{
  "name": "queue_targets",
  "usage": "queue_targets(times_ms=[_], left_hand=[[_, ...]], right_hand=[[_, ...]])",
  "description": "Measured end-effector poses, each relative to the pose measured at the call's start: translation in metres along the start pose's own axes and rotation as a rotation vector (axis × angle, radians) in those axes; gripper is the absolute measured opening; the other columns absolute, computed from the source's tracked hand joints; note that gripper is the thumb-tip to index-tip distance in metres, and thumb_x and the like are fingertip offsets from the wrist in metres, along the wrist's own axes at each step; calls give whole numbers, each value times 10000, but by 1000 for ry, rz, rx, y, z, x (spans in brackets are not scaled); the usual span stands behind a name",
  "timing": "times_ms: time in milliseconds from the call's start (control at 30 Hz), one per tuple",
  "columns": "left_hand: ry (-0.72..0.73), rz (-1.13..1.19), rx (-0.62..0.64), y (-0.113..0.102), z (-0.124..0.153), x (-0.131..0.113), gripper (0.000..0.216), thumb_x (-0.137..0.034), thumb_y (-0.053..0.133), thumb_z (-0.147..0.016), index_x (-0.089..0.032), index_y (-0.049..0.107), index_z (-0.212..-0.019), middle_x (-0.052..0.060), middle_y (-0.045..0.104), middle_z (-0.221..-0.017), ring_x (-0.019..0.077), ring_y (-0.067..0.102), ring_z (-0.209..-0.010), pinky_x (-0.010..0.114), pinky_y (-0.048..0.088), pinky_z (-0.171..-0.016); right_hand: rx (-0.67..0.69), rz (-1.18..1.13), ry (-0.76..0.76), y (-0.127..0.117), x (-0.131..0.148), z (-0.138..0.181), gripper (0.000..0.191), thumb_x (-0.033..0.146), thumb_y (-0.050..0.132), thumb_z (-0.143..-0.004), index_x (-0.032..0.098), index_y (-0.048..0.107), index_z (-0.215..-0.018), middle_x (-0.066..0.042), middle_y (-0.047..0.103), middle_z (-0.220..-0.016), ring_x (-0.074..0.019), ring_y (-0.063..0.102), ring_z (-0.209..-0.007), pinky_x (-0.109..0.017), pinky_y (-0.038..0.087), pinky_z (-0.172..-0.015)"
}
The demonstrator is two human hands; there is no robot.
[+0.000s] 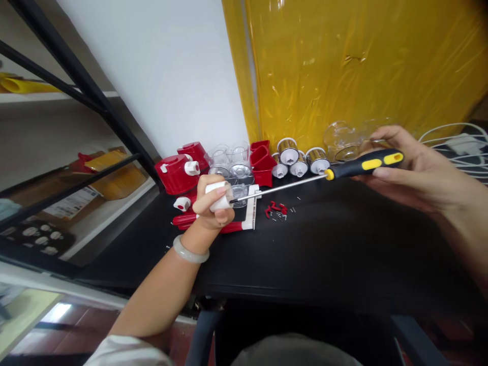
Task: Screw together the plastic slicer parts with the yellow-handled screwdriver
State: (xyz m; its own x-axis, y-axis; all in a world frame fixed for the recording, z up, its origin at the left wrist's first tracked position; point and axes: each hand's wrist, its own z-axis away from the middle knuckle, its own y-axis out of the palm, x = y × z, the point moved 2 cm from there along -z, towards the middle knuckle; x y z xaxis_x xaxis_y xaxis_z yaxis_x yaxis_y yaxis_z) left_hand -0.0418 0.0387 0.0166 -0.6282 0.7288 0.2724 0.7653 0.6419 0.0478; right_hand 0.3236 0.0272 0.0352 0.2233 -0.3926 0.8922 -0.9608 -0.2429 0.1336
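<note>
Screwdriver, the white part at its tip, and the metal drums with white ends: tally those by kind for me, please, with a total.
Screwdriver: 1
White part at its tip: 1
Metal drums with white ends: 4
Total: 6

A hand can pass over the right front of the black table (343, 244). Metal drums (288, 150) and red housings (175, 174) block the rear; the screwdriver (331, 174) spans above.
</note>
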Motion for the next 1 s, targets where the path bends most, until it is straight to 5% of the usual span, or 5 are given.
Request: queue_targets(times_ms=[200, 267, 367, 567, 1000], left_hand=[[23, 3, 8, 0, -1, 1, 296, -594, 319, -1014, -358, 397, -1176, -8, 541, -843, 146, 511, -573, 307, 422, -529], [52, 22, 18, -1, -3, 1, 267, -546, 326, -1025, -348, 406, -1187, -4, 543, -854, 151, 517, -598, 309, 431, -542], [94, 28, -3, -1, -8, -2, 251, -495, 332, -1032, -335, 427, -1200, -2, 544, -836, 160, 522, -628, 313, 432, -558], [69, 37, -32, 1, -11, -2, 247, -488, 329, -1040, -349, 448, -1206, -7, 543, -806, 175, 530, -652, 333, 447, -602], [145, 45, -35, -1, -15, 2, 289, -438, 367, -1029, -284, 463, -1254, -3, 574, -869, 150, 558, -694, 288, 444, -598]], right_hand=[[95, 47, -48, -1, -5, -4, 489, 518, 919, -654, 306, 680, -1024, -29, 685, -966, -164, 663, -802, -281, 558, -747], [135, 110, -35, 0, -8, -5, 532, 714, 741, -759, 268, 681, -1044, -52, 703, -823, -177, 653, -678, -307, 549, -660], [117, 295, -7, 0, -10, -6, 536, 735, 559, -890, 217, 677, -961, -15, 595, -562, -131, 510, -446, -264, 425, -461], [7, 400, -55, -4, -12, -4, 422, 632, 750, -817, 243, 659, -955, -11, 644, -742, -110, 585, -605, -209, 451, -528], [19, 300, -192, -4, -7, -5, 324, 440, 911, -691, 282, 701, -880, -11, 635, -905, -111, 556, -743, -173, 425, -553]])
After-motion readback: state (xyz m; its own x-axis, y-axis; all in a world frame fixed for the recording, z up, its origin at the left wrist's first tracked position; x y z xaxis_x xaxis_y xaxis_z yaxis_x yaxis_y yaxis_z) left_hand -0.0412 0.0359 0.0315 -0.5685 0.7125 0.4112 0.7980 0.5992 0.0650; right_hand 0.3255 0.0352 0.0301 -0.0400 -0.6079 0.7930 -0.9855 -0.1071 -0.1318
